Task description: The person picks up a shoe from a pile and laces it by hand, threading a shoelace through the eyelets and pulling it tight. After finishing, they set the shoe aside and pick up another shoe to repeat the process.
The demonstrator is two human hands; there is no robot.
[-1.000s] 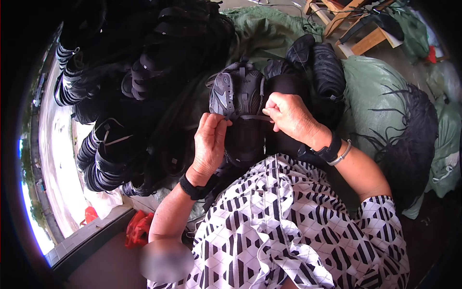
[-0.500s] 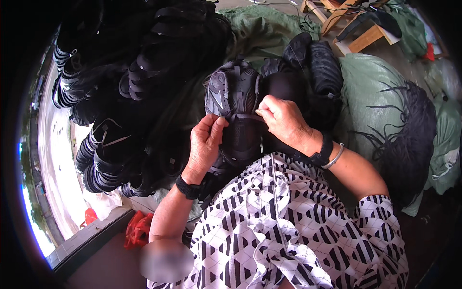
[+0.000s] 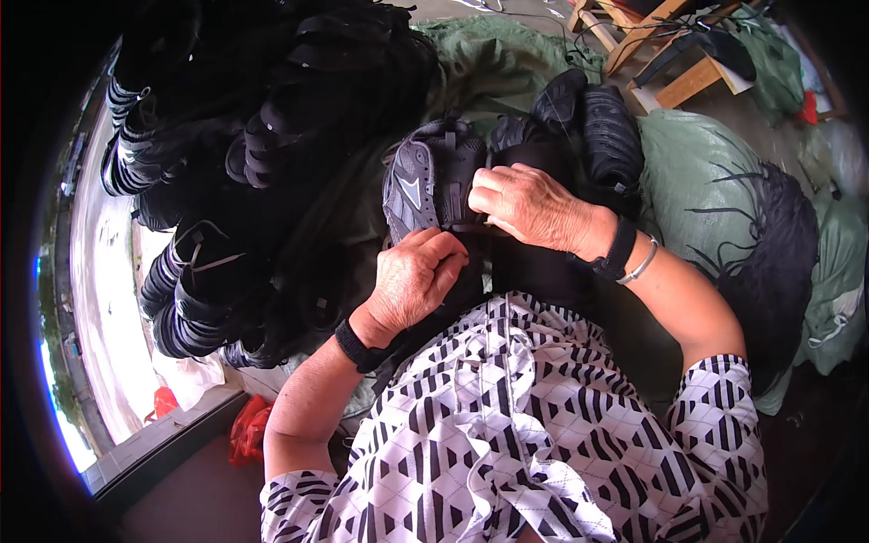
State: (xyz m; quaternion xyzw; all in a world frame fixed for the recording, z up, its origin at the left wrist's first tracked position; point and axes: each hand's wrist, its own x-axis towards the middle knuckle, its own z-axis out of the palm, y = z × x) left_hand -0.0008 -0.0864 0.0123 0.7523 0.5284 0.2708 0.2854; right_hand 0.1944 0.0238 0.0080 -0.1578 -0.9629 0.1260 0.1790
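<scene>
Pale, sunlit pavement [image 3: 113, 271] is running along your far left, outside. Next, bundled black shoe uppers [image 3: 294, 122] are forming a tall, dark heap, and a crumpled red plastic bag [image 3: 249, 430] is lying below them. Your left hand [image 3: 416, 276], wearing a black wristband, is bending inward at the shoe's near edge; its grip is pressing thumb and fingers together, though you cannot tell whether anything is between them. Just beyond, the dark grey shoe with a silvery arrow-shaped patch [image 3: 412, 185] is lying in front of your body, between your hands. Your right hand [image 3: 529, 208] is covering part of the shoe's right side with curled fingers; its fingertips are hiding, so you cannot tell whether that grip is pinching anything. Farther right, a ridged black bundle [image 3: 613, 136] is resting beside a pale green woven sack [image 3: 692, 158]. A thick tangle of black laces [image 3: 778, 244] is draping over the sack.
</scene>
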